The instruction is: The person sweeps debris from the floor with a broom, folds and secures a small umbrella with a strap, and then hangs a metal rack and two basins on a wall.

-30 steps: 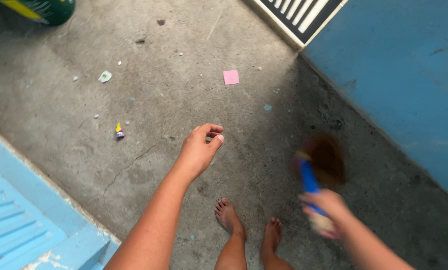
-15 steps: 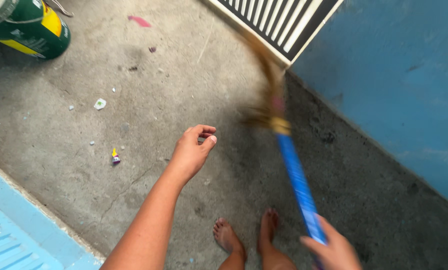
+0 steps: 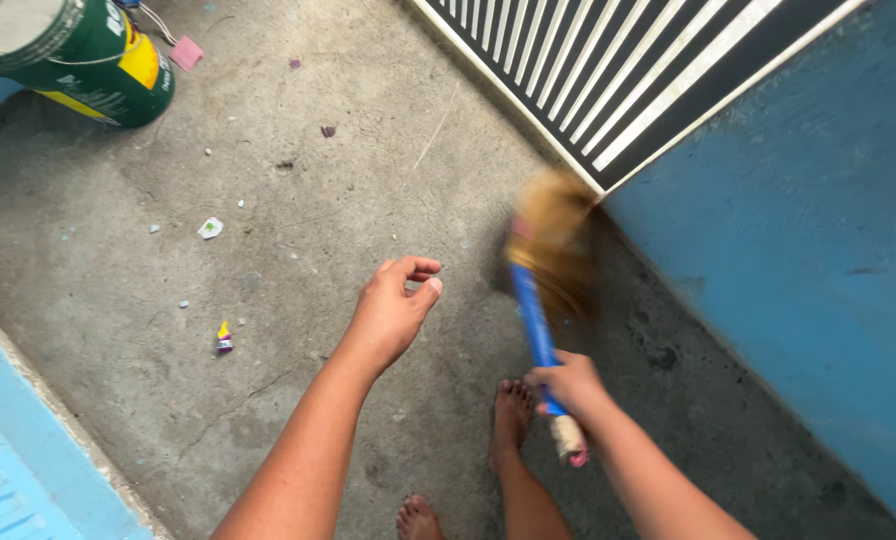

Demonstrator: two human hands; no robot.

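Right hand [image 3: 566,385] wrapped tight around the blue handle of a short broom with tan straw bristles [image 3: 548,270], bristle end blurred low over the grey concrete floor [image 3: 368,170] near the striped gate [image 3: 608,70]. Left hand [image 3: 393,310] empty, fingers loosely curled, held out over the floor. Sweeping far from done: paper scraps [image 3: 210,228], a small yellow-purple wrapper [image 3: 224,337] and a pink piece [image 3: 186,52] scattered beside the green paint can [image 3: 78,55].
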